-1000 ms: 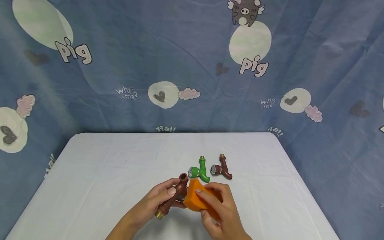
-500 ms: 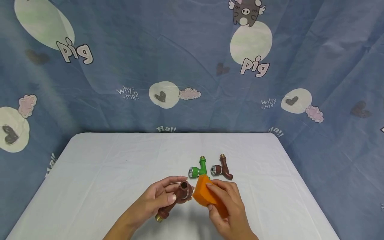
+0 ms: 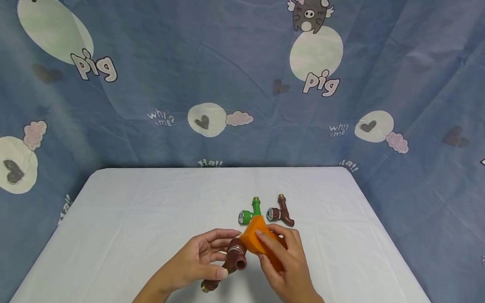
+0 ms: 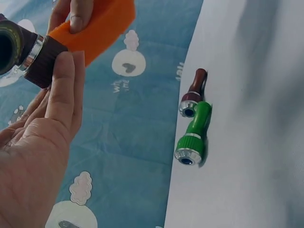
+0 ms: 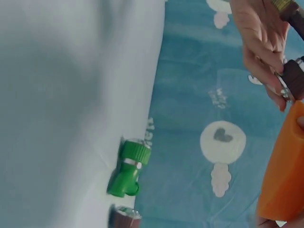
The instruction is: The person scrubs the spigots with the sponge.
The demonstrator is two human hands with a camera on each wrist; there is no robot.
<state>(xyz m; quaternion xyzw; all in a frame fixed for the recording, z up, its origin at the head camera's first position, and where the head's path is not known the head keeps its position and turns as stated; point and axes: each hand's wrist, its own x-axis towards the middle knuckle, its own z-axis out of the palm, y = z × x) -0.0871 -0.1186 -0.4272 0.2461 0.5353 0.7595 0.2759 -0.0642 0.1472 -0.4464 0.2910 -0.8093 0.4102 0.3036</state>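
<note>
My left hand (image 3: 206, 256) holds a brown tap (image 3: 232, 256) with a brass threaded end, thumb on its body and fingers behind the knob. Its open spout faces toward me in the head view. My right hand (image 3: 286, 256) pinches an orange sponge (image 3: 254, 235) between thumb and fingers. The sponge's near end lies right at the tap's ridged knob (image 4: 45, 61), as the left wrist view shows. In the right wrist view the sponge (image 5: 285, 166) hides part of the tap.
A green tap (image 3: 247, 216) and a second brown tap (image 3: 282, 212) lie on the white-covered table (image 3: 151, 202), just beyond the hands. A blue patterned curtain (image 3: 242, 143) hangs behind the table's far edge.
The left hand has turned the brown tap, so its spout has swung down toward me. The sponge has shifted right and a little away, now overlapping part of the green tap.
</note>
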